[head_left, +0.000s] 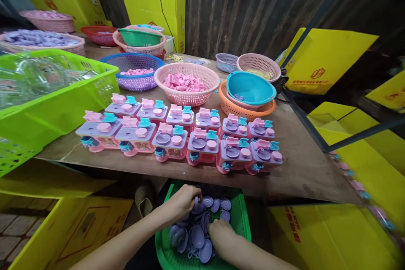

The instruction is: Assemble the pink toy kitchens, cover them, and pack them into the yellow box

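Below the table edge, a green basket holds a heap of small purple toy pans. My left hand is over the far left part of the heap, its fingers pinched on a purple toy pan. Deeper in the pile, on the right side, is my right hand. Its fingers are curled down among the pans, and what they grip is hidden. On the table above stand two rows of pink toy stoves with purple tops and pink and turquoise parts. Several of those in the middle and right carry a purple pan.
A lime-green crate of clear plastic parts stands at the left. Behind the stoves are a pink basket of pink pieces, a blue basket and a turquoise bowl. Yellow cartons surround the table, some below it.
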Action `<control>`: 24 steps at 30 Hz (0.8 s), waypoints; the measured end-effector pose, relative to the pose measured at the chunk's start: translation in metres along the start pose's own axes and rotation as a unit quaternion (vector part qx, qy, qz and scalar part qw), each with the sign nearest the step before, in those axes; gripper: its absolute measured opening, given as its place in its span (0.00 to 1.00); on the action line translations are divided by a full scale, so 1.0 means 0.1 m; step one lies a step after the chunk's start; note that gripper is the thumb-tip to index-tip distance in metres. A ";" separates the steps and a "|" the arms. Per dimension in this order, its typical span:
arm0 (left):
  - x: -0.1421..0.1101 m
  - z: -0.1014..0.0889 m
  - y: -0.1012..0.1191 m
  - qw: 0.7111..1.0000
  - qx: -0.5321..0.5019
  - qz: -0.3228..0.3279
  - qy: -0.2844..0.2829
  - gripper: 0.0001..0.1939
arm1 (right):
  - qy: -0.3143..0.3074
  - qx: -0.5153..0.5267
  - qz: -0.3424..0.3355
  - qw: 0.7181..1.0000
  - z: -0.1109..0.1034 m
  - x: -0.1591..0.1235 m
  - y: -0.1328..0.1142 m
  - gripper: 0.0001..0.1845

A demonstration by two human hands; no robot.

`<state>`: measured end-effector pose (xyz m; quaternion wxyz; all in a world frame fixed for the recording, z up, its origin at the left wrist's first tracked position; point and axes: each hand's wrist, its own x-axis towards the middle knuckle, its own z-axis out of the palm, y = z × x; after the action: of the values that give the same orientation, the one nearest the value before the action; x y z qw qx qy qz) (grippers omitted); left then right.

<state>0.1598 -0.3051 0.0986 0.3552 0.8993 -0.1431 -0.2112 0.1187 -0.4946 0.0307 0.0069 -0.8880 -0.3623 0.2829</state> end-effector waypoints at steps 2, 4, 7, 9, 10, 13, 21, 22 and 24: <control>0.00 0.00 0.05 1.000 -0.012 0.007 -0.004 0.16 | -0.025 -0.005 0.016 1.000 -0.01 0.06 -0.02 0.14; -0.01 -0.01 0.10 1.000 -0.013 0.013 0.002 0.13 | -0.040 0.001 0.027 0.999 -0.01 0.10 -0.02 0.14; -0.03 -0.07 0.18 1.000 -0.010 0.020 0.019 0.11 | -0.037 0.017 0.032 0.999 0.00 0.11 -0.01 0.15; -0.05 -0.13 0.25 1.000 -0.005 0.010 0.028 0.10 | -0.019 0.032 0.034 0.999 -0.03 0.09 0.02 0.15; -0.06 -0.17 0.28 0.999 -0.001 0.005 0.035 0.09 | -0.002 0.047 0.036 0.998 -0.06 0.06 0.03 0.14; -0.09 -0.30 0.36 0.997 0.009 -0.030 0.067 0.10 | 0.079 0.111 0.038 0.990 -0.29 -0.04 0.11 0.11; -0.09 -0.56 0.65 0.971 -0.063 0.025 0.227 0.14 | 0.343 0.269 -0.039 0.899 -1.51 -0.40 0.11 0.12; -0.08 -0.57 0.69 0.968 -0.066 0.036 0.240 0.14 | 0.359 0.275 -0.047 0.891 -1.62 -0.42 0.08 0.11; -0.06 -0.58 0.76 0.965 -0.064 0.050 0.251 0.13 | 0.377 0.273 -0.061 0.883 -1.76 -0.42 0.03 0.11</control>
<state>0.1741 -0.3225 0.1914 0.4467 0.8905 -0.0806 0.0307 0.1854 -0.4898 0.1993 0.4021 -0.8667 -0.2948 0.0135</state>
